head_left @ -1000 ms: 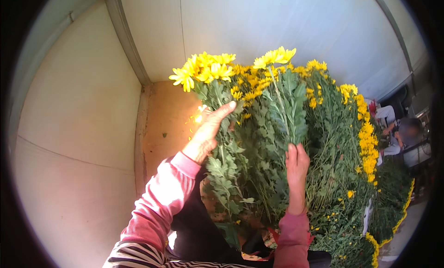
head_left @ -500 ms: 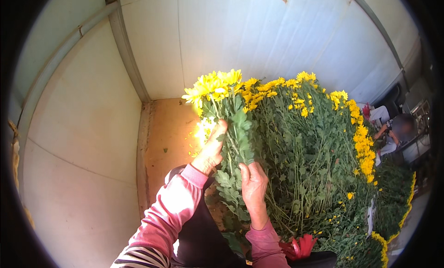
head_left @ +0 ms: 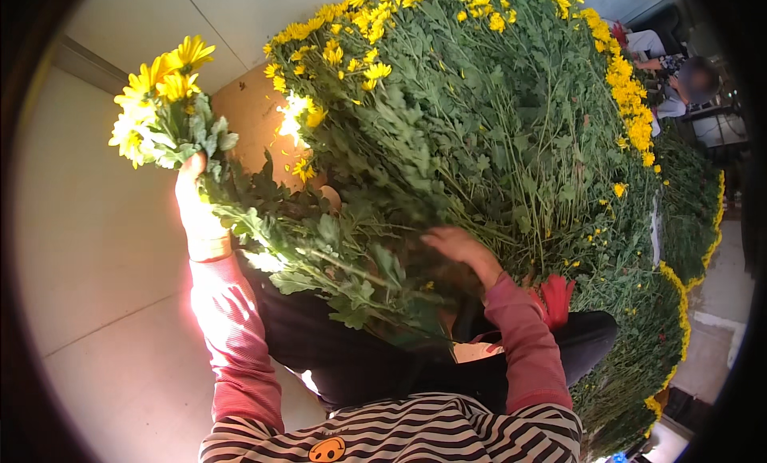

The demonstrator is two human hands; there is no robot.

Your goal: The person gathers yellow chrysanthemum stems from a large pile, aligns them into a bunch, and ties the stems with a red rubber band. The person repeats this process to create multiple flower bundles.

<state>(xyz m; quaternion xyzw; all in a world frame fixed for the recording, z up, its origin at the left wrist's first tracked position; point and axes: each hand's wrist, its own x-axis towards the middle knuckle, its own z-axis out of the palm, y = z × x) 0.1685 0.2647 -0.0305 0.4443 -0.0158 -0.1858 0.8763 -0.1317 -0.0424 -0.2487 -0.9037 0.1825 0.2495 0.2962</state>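
Note:
My left hand is closed around the upper stems of a bunch of yellow chrysanthemums. The bunch's flower heads rise above the fist at the left, and its leafy stems slant down to the right across my lap. My right hand is away from the bunch's heads, near the lower stems, with its fingers stretched out and slightly blurred. I see nothing held in it. Just beyond lies a big heap of cut chrysanthemums, green stems toward me and yellow blooms along the far and right edges.
A bundle of red strips lies by my right knee. Pale wall panels stand close on the left. Sunlit brown flooring shows beside the heap, with loose petals. Another person sits at the far right, beyond more flowers.
My left hand has carried the bunch left and tilted it across my lap. My right hand has let go of its stems and moved aside. The view has shifted lower, over my lap.

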